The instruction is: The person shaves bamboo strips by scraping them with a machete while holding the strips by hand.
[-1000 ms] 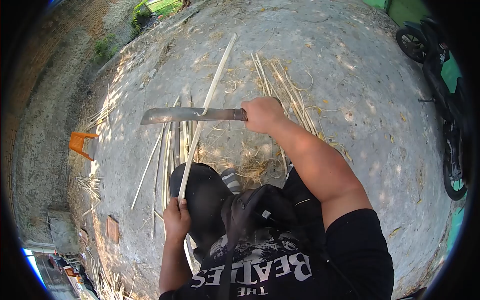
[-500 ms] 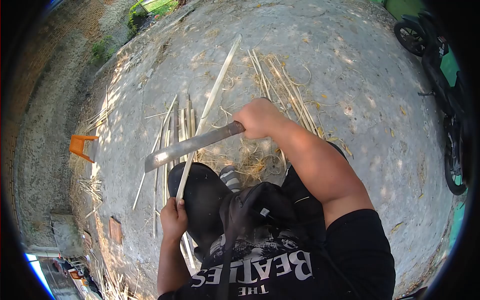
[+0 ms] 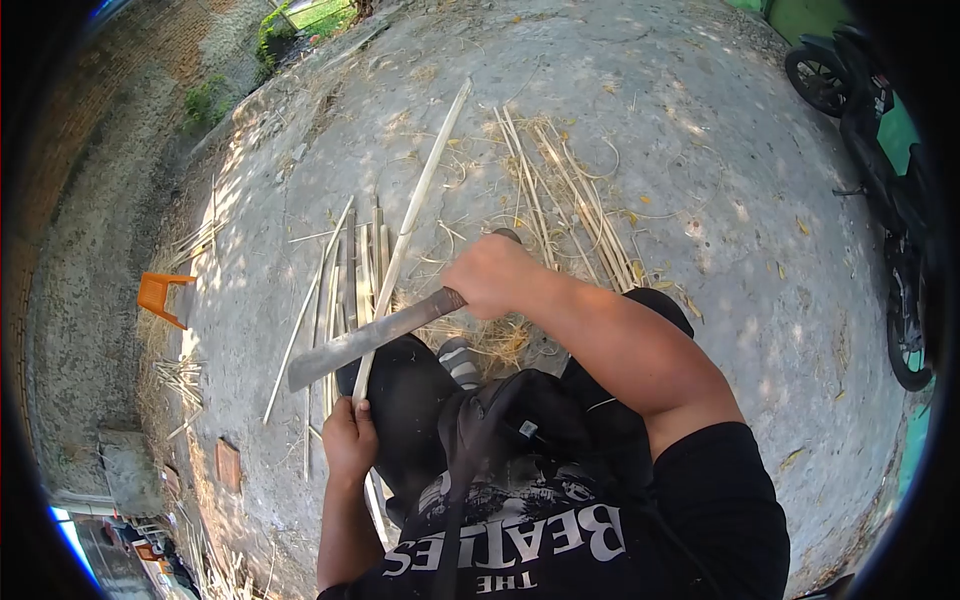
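My left hand (image 3: 350,438) is closed around the lower end of a long, pale bamboo strip (image 3: 425,185), which slants up and away over my left thigh. In my right hand (image 3: 490,277) is the dark handle of a machete (image 3: 365,340). Its broad grey blade points left and lies across the strip, a short way above my left hand. Whether the edge bites into the strip I cannot tell. Beneath and left of the strip, several more bamboo strips (image 3: 318,290) lie on the ground beside my knee.
Another bundle of thin strips (image 3: 590,215) lies ahead on the right, among curly shavings (image 3: 505,345). An orange plastic stool (image 3: 163,297) stands at the left near a brick wall. A motorbike (image 3: 885,200) is parked at the far right. More sticks (image 3: 178,382) lie along the left.
My right hand has drawn the machete down and toward me along the strip, so the blade is now closer to my left hand. The left hand has hardly moved.
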Available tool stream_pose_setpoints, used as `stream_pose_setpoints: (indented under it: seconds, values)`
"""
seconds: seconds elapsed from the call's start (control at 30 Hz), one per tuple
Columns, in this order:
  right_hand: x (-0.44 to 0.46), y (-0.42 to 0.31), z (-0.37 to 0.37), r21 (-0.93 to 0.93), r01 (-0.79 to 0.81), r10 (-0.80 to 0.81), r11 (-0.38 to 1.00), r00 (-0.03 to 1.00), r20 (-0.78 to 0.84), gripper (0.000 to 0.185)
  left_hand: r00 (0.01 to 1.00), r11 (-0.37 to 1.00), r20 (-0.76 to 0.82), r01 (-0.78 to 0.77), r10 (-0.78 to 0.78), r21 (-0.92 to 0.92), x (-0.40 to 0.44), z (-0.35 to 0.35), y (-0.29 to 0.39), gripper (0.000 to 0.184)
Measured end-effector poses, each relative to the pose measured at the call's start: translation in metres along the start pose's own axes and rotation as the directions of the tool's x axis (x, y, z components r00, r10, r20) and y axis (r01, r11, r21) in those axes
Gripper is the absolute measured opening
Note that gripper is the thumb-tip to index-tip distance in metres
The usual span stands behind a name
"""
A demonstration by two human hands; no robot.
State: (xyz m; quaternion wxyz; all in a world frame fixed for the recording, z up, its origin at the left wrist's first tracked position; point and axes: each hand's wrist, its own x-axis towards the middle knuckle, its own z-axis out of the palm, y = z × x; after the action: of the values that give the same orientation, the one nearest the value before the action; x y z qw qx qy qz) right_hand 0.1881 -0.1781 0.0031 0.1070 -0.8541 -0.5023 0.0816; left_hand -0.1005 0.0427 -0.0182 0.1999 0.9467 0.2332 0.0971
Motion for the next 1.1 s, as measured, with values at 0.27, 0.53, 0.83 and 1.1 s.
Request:
stream_pose_setpoints:
  seconds: [0.27,0.53,0.83,1.1]
  values:
    - [0.005,0.079,-0.015,0.229,-0.376,0.405,0.898,0.909,-0.098,0.017,0.999,0.999,-0.008,-0.036,0.036,-0.039,0.001,-0.003,-0.002,0.026]
    - [-0.006,0.025,0.0,0.091,-0.041,0.046,0.995,0.997,-0.055,0.015,0.998,1.0,0.066,0.02,-0.019,-0.02,0.003,-0.005,0.005,0.026]
    - [0.005,0.081,-0.014,0.268,-0.447,0.49,0.853,0.863,-0.122,0.016,1.0,0.997,0.028,0.002,0.0,-0.071,0.0,-0.005,-0.011,0.029]
    - [-0.01,0.056,-0.004,0.243,-0.249,0.279,0.938,0.955,-0.1,0.015,0.998,0.996,0.055,0.013,-0.008,-0.085,0.004,-0.003,0.001,0.029]
